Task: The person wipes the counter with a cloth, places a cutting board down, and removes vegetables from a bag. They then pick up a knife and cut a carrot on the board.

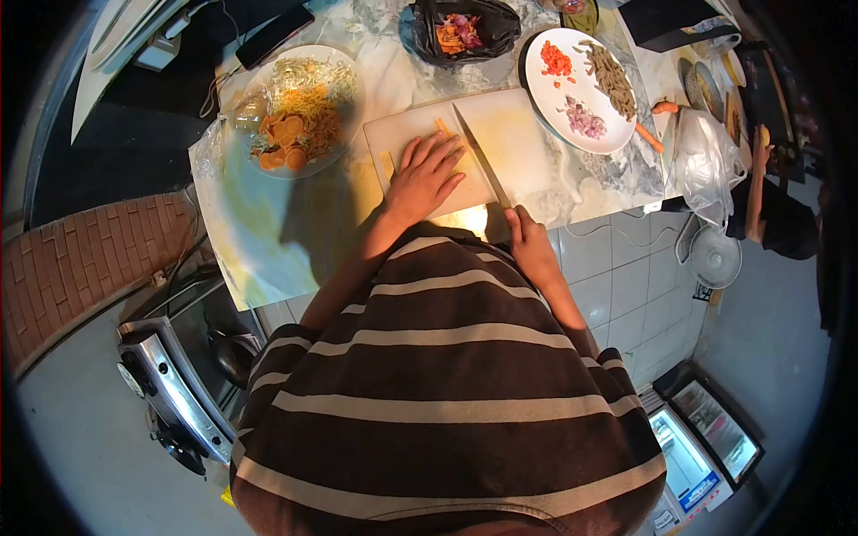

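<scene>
Farthest left in my feed, a glass plate sits on the marble counter, heaped with carrot slices and shredded vegetables. Just right of it lies the white cutting board, with one pale yellow piece near its left edge.

The left hand lies flat on the board, palm down and fingers spread, gripping nothing. A few pale yellow strips lie just past its fingertips, and I cannot tell whether the fingers touch them.

Immediately to the right of that hand, the knife slants across the board, with its tip beside the strips and its handle towards the body. The right hand is wrapped tightly around the handle at the near edge of the counter, so the strips are at the far end of the blade, well away from that grip.

Further right, a white plate holds diced carrot, cut beans and chopped onion. Beyond it is a clear plastic bag, and another person stands at the far right edge.
</scene>
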`<state>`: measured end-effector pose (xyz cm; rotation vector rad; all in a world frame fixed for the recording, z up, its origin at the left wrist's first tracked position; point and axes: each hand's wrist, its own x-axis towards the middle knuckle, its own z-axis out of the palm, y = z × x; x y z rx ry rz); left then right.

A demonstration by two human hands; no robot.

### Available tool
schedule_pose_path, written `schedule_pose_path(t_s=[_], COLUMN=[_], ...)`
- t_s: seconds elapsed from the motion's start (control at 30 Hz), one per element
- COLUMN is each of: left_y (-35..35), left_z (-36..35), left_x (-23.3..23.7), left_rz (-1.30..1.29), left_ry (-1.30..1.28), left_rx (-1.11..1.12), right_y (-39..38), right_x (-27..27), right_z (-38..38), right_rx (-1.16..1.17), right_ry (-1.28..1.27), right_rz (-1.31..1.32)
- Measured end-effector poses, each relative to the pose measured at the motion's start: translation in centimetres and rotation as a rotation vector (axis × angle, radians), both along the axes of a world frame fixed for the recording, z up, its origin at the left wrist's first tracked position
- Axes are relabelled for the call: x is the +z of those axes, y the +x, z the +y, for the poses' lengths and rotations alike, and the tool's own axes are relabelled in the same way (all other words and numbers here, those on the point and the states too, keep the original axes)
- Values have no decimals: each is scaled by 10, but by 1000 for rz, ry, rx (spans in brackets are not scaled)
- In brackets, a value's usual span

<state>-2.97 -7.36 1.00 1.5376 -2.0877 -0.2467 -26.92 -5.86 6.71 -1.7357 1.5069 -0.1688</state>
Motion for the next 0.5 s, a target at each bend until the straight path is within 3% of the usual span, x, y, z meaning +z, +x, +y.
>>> schedule_pose_path(t_s=[0.5], left_y=[0], left_z=[0], left_x=[4], left_rz=[17], left_ry=[-3], left_rx=[21], right_y=[-11], right_x=[-14], right_z=[6], right_rx=[-132], right_ry=[194], right_rz=[-155])
